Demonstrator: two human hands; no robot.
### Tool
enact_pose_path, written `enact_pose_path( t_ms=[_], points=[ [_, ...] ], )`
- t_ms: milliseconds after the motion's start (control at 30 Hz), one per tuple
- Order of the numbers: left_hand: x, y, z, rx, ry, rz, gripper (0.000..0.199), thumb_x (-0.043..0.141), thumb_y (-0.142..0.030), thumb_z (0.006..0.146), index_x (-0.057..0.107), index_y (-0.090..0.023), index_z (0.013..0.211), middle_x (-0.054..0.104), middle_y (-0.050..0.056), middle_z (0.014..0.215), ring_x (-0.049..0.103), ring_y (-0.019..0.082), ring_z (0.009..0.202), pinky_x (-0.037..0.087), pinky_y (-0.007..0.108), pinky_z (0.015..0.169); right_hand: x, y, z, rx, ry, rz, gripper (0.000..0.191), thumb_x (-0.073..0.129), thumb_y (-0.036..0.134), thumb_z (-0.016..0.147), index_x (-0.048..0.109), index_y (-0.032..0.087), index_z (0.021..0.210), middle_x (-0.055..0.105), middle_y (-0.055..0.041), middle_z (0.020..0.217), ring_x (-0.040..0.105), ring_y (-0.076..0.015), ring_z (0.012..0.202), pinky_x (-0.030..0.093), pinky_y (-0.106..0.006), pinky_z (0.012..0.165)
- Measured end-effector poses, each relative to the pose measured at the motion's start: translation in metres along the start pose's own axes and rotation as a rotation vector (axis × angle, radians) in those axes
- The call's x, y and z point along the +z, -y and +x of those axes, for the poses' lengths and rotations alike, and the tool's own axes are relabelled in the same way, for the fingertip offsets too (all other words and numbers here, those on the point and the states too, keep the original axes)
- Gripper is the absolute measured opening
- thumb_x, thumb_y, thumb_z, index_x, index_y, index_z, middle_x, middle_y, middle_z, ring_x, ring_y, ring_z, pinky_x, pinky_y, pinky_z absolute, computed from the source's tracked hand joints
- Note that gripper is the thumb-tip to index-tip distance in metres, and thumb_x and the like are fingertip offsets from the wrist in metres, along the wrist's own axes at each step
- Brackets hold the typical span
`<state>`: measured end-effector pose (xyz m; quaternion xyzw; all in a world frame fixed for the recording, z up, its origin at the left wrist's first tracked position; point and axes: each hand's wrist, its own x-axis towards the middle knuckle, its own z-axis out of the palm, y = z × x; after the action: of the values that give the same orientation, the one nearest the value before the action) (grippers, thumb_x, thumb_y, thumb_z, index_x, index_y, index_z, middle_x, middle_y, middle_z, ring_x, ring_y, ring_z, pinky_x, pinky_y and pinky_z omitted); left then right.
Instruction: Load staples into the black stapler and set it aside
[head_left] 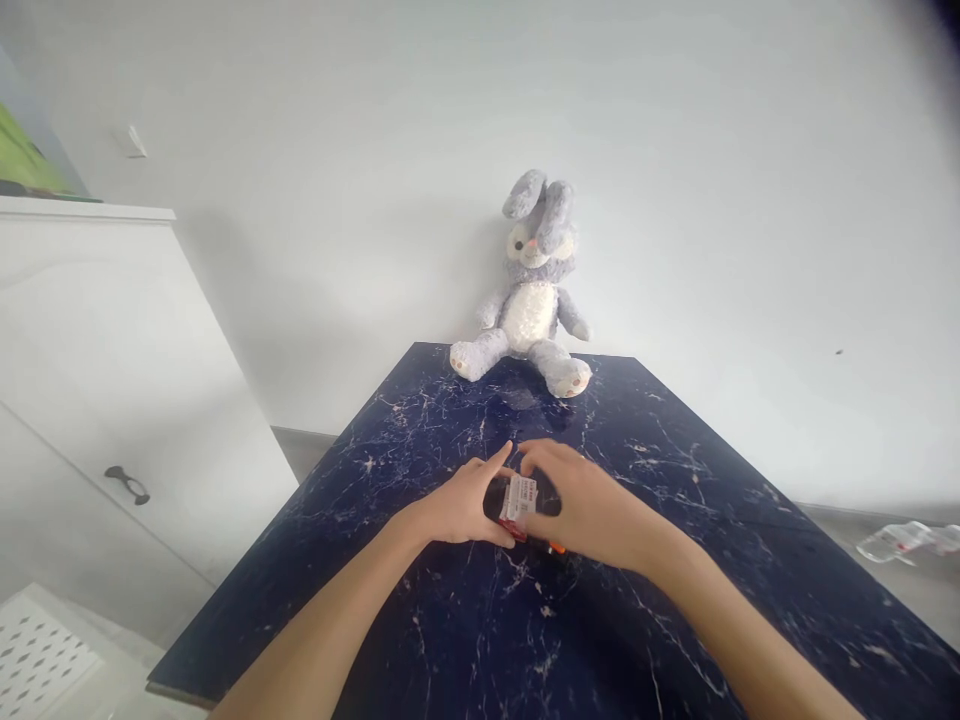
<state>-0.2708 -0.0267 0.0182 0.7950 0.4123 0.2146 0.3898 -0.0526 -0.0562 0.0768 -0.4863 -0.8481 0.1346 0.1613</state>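
A small white-and-red box (520, 497) with printed text is between my two hands, above the dark blue marbled table (480, 620). My left hand (469, 503) curls around its left side, thumb low and fingers at the top. From the right, my right hand (577, 500) closes in, its thumb against the box's printed face and its fingers arched over the top. A small orange and black item (556, 547) shows partly under my right hand; its kind is hidden.
A grey plush rabbit (531, 315) sits at the table's far edge against the white wall. On the left stands a white cabinet (112, 400) with a dark handle. Clear plastic packaging (900, 540) lies beyond the right edge. A white perforated item (41, 655) is at lower left.
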Motion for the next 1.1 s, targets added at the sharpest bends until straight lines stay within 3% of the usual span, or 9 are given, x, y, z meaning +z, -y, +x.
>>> enact_pose_path(
  t_ms=[100, 200, 367, 500, 600, 667, 800, 967, 1100],
  points=[
    [0.005, -0.007, 0.001, 0.004, 0.022, -0.04, 0.124, 0.086, -0.037, 0.061, 0.007, -0.036, 0.156, 0.054, 0.01, 0.139, 0.052, 0.035, 0.122, 0.041, 0.049, 0.1, 0.005, -0.023, -0.022, 0.35, -0.238, 0.091, 0.045, 0.046, 0.054, 0.091, 0.054, 0.026, 0.126, 0.061, -0.0105, 0.128, 0.064, -0.0276, 0.101, 0.05, -0.037, 0.076],
    [0.013, -0.015, 0.002, 0.031, 0.04, -0.066, 0.12, 0.085, -0.035, 0.064, 0.008, -0.037, 0.156, 0.049, 0.01, 0.145, 0.053, 0.035, 0.122, 0.046, 0.046, 0.095, 0.022, -0.043, -0.037, 0.527, -0.129, 0.294, 0.056, 0.049, 0.06, 0.089, 0.054, 0.021, 0.129, 0.067, -0.0137, 0.121, 0.068, -0.0305, 0.098, 0.053, -0.038, 0.075],
    [0.023, -0.017, 0.001, 0.074, 0.041, -0.017, 0.12, 0.086, -0.043, 0.061, 0.013, -0.037, 0.156, 0.034, 0.01, 0.157, 0.035, 0.039, 0.139, 0.038, 0.051, 0.106, 0.038, -0.038, -0.044, 0.336, -0.06, 0.467, 0.039, 0.045, 0.049, 0.094, 0.063, 0.023, 0.117, 0.074, -0.0064, 0.102, 0.069, -0.0274, 0.089, 0.053, -0.037, 0.077],
    [0.024, -0.016, -0.001, 0.05, 0.032, -0.008, 0.122, 0.087, -0.046, 0.06, 0.013, -0.036, 0.156, 0.029, 0.01, 0.159, 0.032, 0.04, 0.141, 0.036, 0.052, 0.107, 0.036, -0.042, -0.039, 0.325, -0.057, 0.547, 0.04, 0.041, 0.05, 0.095, 0.064, 0.022, 0.111, 0.073, -0.0046, 0.096, 0.069, -0.025, 0.085, 0.054, -0.035, 0.076],
    [0.023, -0.02, -0.003, 0.052, 0.026, 0.024, 0.117, 0.084, -0.049, 0.063, 0.014, -0.037, 0.156, 0.034, 0.01, 0.156, 0.036, 0.041, 0.138, 0.037, 0.053, 0.105, 0.034, -0.069, -0.025, 0.44, -0.218, 0.481, 0.041, 0.038, 0.048, 0.095, 0.058, 0.024, 0.121, 0.07, -0.0066, 0.11, 0.068, -0.0243, 0.089, 0.054, -0.037, 0.077],
    [0.023, -0.023, -0.003, 0.029, 0.026, 0.068, 0.114, 0.082, -0.051, 0.066, 0.013, -0.037, 0.156, 0.04, 0.011, 0.152, 0.038, 0.041, 0.136, 0.038, 0.054, 0.103, 0.035, -0.089, -0.011, 0.41, -0.351, 0.3, 0.041, 0.048, 0.04, 0.091, 0.052, 0.024, 0.129, 0.058, -0.0096, 0.133, 0.063, -0.0261, 0.109, 0.049, -0.041, 0.091],
    [0.024, -0.026, -0.003, 0.024, 0.003, 0.116, 0.116, 0.083, -0.051, 0.064, 0.014, -0.035, 0.156, 0.044, 0.012, 0.147, 0.038, 0.04, 0.135, 0.036, 0.053, 0.105, 0.041, -0.11, 0.01, 0.155, -0.255, 0.152, 0.048, 0.06, 0.029, 0.08, 0.053, 0.021, 0.127, 0.048, -0.0106, 0.145, 0.046, -0.0275, 0.131, 0.035, -0.043, 0.109],
    [0.023, -0.023, -0.002, 0.027, 0.043, 0.082, 0.118, 0.083, -0.055, 0.062, 0.013, -0.037, 0.156, 0.038, 0.011, 0.153, 0.037, 0.041, 0.136, 0.036, 0.054, 0.105, 0.045, -0.112, 0.013, 0.189, -0.263, 0.182, 0.03, 0.057, 0.037, 0.085, 0.058, 0.022, 0.11, 0.065, -0.0065, 0.113, 0.062, -0.0231, 0.102, 0.045, -0.038, 0.094],
    [0.021, -0.025, -0.003, -0.013, 0.03, 0.027, 0.118, 0.082, -0.057, 0.062, 0.012, -0.039, 0.156, 0.036, 0.012, 0.154, 0.038, 0.043, 0.136, 0.041, 0.054, 0.101, 0.028, -0.118, 0.016, 0.264, -0.232, 0.251, 0.025, 0.061, 0.039, 0.083, 0.056, 0.022, 0.1, 0.071, -0.0035, 0.097, 0.067, -0.0204, 0.084, 0.05, -0.032, 0.078]
  ],
)
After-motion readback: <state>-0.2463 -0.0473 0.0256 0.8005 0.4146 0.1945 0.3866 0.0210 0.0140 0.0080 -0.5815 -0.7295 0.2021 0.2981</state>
